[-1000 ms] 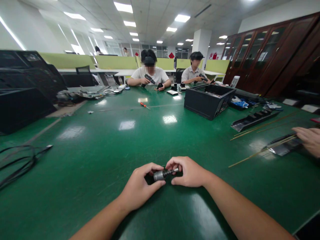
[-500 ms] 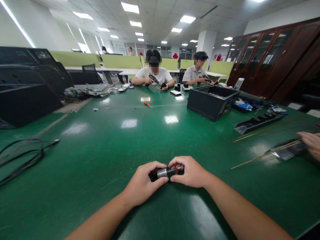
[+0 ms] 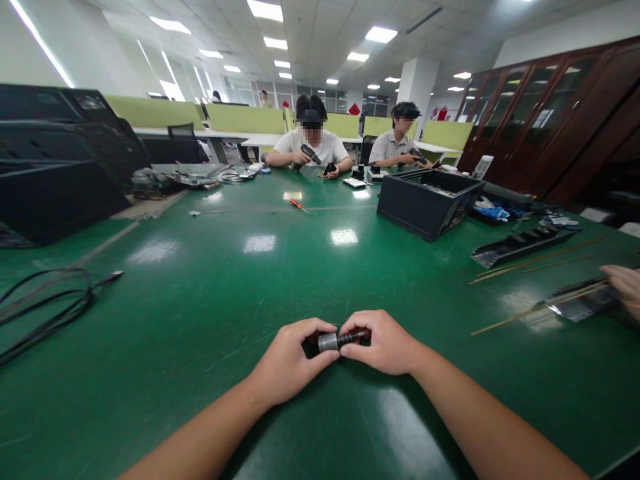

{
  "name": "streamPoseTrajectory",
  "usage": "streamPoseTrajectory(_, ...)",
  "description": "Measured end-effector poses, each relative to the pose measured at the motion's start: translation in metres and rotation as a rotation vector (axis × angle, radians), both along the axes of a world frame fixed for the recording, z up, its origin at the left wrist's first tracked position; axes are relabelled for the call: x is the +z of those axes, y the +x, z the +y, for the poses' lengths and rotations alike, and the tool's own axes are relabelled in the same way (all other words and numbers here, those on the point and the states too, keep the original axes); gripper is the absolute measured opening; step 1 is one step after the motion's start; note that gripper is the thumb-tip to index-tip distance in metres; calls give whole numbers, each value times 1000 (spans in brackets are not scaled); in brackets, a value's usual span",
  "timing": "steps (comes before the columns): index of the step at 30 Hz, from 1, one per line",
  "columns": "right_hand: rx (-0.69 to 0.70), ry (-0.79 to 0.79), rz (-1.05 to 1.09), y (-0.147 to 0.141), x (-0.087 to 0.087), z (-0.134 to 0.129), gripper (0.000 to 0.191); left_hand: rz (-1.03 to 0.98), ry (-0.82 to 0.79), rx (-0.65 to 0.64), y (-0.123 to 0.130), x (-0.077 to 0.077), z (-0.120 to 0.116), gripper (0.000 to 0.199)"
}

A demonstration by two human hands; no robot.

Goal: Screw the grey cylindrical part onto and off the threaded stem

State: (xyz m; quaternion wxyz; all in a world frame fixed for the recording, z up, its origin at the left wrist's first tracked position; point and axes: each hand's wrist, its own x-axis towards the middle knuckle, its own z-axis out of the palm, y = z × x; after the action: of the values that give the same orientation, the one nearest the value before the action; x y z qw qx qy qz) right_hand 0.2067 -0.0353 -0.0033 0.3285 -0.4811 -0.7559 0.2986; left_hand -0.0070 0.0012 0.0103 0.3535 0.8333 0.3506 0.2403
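Low over the green table (image 3: 210, 393), both of my hands grip a small part, a silver metal cylinder with a thinner dark ridged shaft (image 3: 329, 342). My left hand (image 3: 287, 363) curls around its silver end, thumb below and fingers above. From the other side, my right hand (image 3: 383, 343) closes on the dark shaft between thumb and fingers. The shaft's tip points to the right, partly covered by the right fingers. The exact kind of part is too small to make out.
A black open case (image 3: 425, 203) stands right of centre. An orange screwdriver (image 3: 299, 206) lies farther back, black cables (image 3: 55, 300) at the left. Thin brass-coloured rods (image 3: 540, 307) lie near another person's hand (image 3: 623, 287) at the right. Two people (image 3: 311, 143) sit opposite with power drills.
My fingers have shifted slightly on the part, and more of its thin ridged shaft shows between my hands. The view has moved a little. The other person's hand at the right is blurred.
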Motion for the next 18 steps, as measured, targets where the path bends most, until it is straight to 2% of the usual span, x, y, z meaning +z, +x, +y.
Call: streamPoseTrajectory(18,24,77,-19,2,1,0,8,0,-16,6,0,-2,1,23)
